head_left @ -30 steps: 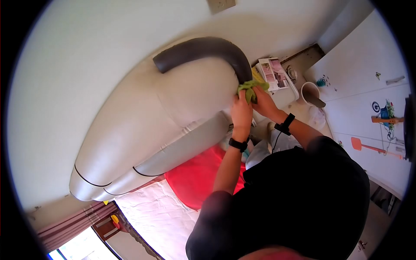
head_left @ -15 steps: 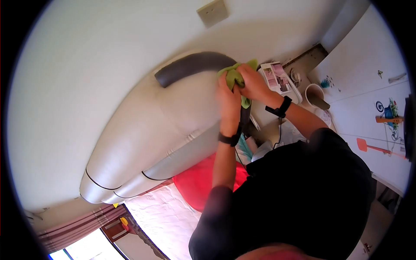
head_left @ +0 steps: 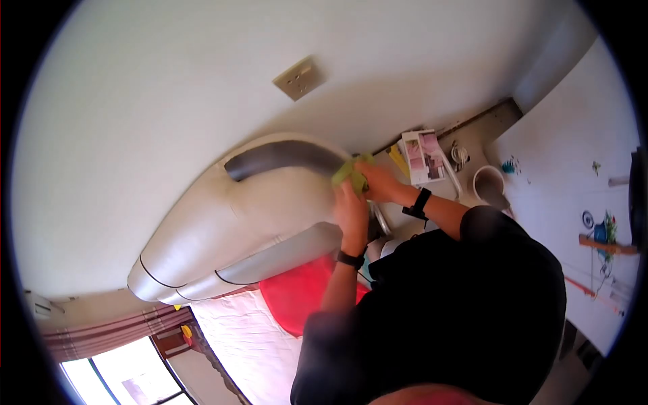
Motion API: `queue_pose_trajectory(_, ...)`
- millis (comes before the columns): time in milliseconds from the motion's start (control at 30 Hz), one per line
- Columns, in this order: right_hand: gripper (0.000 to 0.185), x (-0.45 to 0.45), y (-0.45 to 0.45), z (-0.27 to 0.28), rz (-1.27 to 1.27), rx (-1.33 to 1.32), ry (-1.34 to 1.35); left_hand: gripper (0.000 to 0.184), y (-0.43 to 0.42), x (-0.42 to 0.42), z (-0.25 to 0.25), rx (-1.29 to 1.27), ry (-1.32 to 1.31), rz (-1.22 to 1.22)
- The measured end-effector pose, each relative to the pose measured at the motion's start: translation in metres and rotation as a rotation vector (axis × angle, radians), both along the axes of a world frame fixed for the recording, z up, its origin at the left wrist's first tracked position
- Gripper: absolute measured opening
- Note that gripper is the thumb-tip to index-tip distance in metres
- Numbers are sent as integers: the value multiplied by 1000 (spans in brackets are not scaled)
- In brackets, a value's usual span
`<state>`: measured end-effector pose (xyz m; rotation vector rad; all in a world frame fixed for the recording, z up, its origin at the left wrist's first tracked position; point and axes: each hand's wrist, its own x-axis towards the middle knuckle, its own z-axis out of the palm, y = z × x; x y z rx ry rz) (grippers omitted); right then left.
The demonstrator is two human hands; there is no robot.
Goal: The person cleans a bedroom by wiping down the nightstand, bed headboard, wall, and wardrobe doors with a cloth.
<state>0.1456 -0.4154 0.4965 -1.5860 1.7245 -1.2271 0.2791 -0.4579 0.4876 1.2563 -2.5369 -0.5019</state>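
A green cloth (head_left: 351, 174) is bunched between my two hands at the near end of a padded headboard (head_left: 270, 202). My left hand (head_left: 351, 210) is closed on the cloth from below, slightly blurred. From the other side my right hand (head_left: 381, 183) grips it too, close against the left. The cloth lies at the end of the curved dark grey strip (head_left: 287, 159) on the headboard's top. The fingers partly hide the cloth, and I cannot tell how firmly it presses on the surface. Each wrist wears a black band.
A red cushion (head_left: 297, 290) lies on the bed with a white quilted cover (head_left: 239, 331). Right of my hands, a side surface holds a printed box (head_left: 424, 156), a coiled cable (head_left: 460, 156) and a bin (head_left: 488, 183). A wall socket (head_left: 299, 78) is above the headboard.
The camera view has shifted, so the headboard and socket sit lower in view. My hands stay together on the cloth, which looks more tightly bunched, with its hanging end out of sight.
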Motion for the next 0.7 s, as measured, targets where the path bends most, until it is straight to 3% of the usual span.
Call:
queue_pose_trajectory(33, 51, -13, 7, -15, 37, -30, -35, 49, 9, -11, -8, 63, -96, 29)
queue_pose_trajectory(133, 42, -62, 43, -56, 83, 73, 2, 53, 29, -46, -62, 263, -39, -38)
queue_pose_trajectory(267, 45, -139, 85, -58, -40, 252, -48, 60, 63, -119, -46, 204, 174, -182)
queue_pose_trajectory(333, 49, -178, 95, -48, -128, 110, 24, 63, 70, -157, -24, 185, 274, -233)
queue_pose_trajectory(467, 55, -245, 97, 11, -273, -149, 65, 69, 67, -229, 38, 149, 420, -308)
queue_pose_trajectory(700, 55, -297, 85, 125, -464, -570, 218, 70, 43, -300, 129, -143, 687, -519)
